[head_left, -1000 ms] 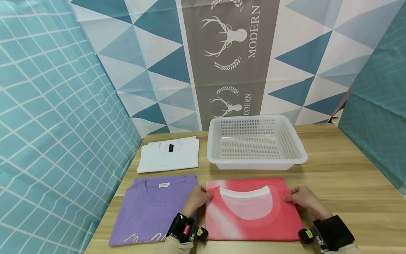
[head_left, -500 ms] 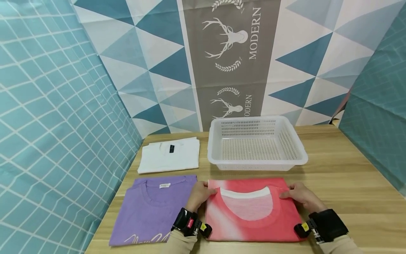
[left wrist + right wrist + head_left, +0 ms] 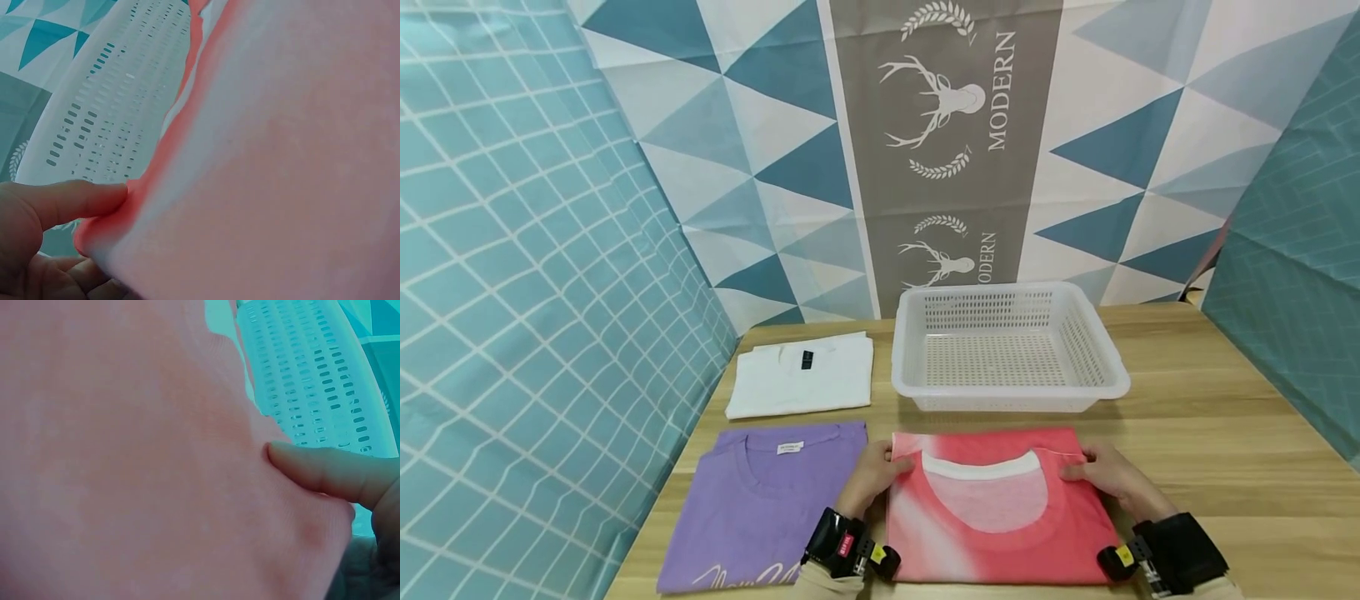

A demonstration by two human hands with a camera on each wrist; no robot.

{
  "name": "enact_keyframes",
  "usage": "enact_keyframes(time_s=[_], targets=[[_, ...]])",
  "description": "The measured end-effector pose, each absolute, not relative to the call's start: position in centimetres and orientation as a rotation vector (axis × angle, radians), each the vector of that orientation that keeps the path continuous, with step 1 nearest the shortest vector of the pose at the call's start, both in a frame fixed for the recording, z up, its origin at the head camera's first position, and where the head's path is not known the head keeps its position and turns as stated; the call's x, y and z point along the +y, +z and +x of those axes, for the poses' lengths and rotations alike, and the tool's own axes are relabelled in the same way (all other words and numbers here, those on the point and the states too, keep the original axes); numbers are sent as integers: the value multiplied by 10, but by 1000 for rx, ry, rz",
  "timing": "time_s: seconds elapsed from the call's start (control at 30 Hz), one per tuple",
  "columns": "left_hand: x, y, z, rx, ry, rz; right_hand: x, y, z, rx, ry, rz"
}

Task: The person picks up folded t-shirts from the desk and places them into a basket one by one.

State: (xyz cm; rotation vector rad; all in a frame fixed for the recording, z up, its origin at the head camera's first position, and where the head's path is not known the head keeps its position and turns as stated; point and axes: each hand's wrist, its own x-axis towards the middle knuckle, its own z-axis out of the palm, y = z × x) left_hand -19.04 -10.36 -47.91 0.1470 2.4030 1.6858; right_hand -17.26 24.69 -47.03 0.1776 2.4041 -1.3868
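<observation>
A folded red-and-pink T-shirt [image 3: 1000, 533] with a white neckband lies at the table's front, neckline toward the back. My left hand [image 3: 874, 477] pinches its left edge near the shoulder, thumb on top. In the left wrist view the thumb [image 3: 94, 199] presses the red corner of the cloth, with curled fingers beneath. At the opposite edge my right hand [image 3: 1112, 477] pinches the other shoulder. Its thumb [image 3: 325, 467] lies over the fabric in the right wrist view, and the fingers are mostly hidden below the cloth.
A white perforated plastic basket [image 3: 1011, 392] stands just behind the red shirt. To the left lie a folded purple T-shirt [image 3: 775, 508] and, farther back, a folded white T-shirt [image 3: 820, 383]. Patterned cloth covers the walls around the wooden table [image 3: 1225, 450].
Both hands have shifted slightly inward, and their thumbs now reach farther over the red T-shirt's edges. The head view has tilted up a little.
</observation>
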Motion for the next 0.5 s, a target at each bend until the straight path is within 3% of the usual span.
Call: enact_keyframes(time_s=[0.5], targets=[[-101, -476, -181, 2444, 1710, 108, 245, -472, -169, 2418, -1405, 236]])
